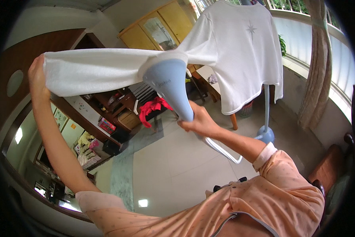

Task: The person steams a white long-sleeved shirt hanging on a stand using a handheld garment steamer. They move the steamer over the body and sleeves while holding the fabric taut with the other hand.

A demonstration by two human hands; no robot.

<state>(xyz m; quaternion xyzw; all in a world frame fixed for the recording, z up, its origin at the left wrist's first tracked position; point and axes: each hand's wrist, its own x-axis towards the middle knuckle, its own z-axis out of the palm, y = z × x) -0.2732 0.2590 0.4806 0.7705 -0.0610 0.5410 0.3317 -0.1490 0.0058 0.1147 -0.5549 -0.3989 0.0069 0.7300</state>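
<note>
A white long-sleeved top (242,50) with a small grey star motif hangs at the upper right above a pale blue stand. My left hand (38,72) grips the cuff end of one sleeve and holds the sleeve stretched out to the left. In my right hand (199,118) is the handle of a light blue Midea garment steamer head (171,83). Its wide end lies against or just in front of the stretched sleeve near the middle. A white cord (223,151) loops below my right hand.
The steamer's stand base (266,134) is on the tiled floor at right, near a wastebasket (245,109) and a wooden table leg (233,121). Red cloth (153,108) lies over a chair behind the sleeve. A beige curtain (315,68) hangs by the window.
</note>
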